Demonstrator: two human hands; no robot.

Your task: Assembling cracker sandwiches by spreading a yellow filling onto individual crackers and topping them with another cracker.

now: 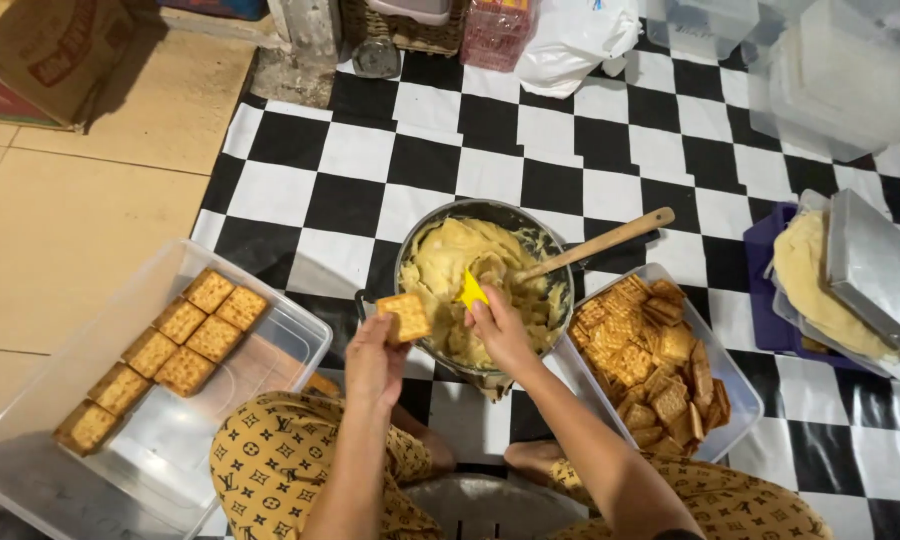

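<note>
My left hand (373, 358) holds a square golden cracker (405, 316) at the near rim of a metal pot (410, 255). The pot is full of pale yellow paste (448, 262). My right hand (500, 328) grips a small yellow spatula (471, 290) whose tip dips into the paste. A wooden spoon (598, 243) leans in the pot, handle pointing right. To the right a clear tub (735, 385) is heaped with loose crackers (645, 360). At the left a large clear tub (170, 450) holds several filled crackers (165, 345) laid in rows.
I sit on a black-and-white checkered mat (490, 130), patterned yellow trousers (270, 460) below. A blue tray (770, 290) with paste and a metal box (875, 270) stands right. Clear containers (830, 70), a white bag (570, 40) and a cardboard box (50, 50) line the back.
</note>
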